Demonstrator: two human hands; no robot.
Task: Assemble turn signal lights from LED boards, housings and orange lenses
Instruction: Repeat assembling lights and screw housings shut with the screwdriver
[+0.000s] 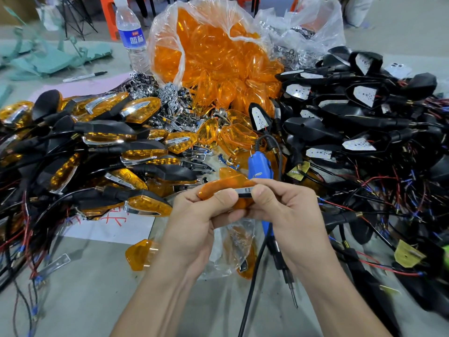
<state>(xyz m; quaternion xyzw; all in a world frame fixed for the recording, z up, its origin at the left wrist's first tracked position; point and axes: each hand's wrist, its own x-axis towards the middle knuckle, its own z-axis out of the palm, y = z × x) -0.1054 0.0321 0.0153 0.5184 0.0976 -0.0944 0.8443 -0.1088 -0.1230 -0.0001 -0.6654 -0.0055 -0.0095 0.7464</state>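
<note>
Both hands hold one orange lens [227,184] above the table's middle. My left hand [196,220] grips its left end, thumb on top. My right hand [279,210] pinches a chrome trim strip [245,192] against the lens's right end. A clear bag of orange lenses [213,52] stands at the back centre. Black housings with white LED boards [359,113] and loose wires are heaped on the right. Assembled lights with orange lenses [97,152] are heaped on the left.
A blue electric screwdriver [260,166] hangs by its cable just behind my hands, its bit [292,295] low on the right. Chrome trim pieces [167,98] lie at centre back. A water bottle [131,32], a marker [85,76] and a loose orange lens [141,254] are also on the table.
</note>
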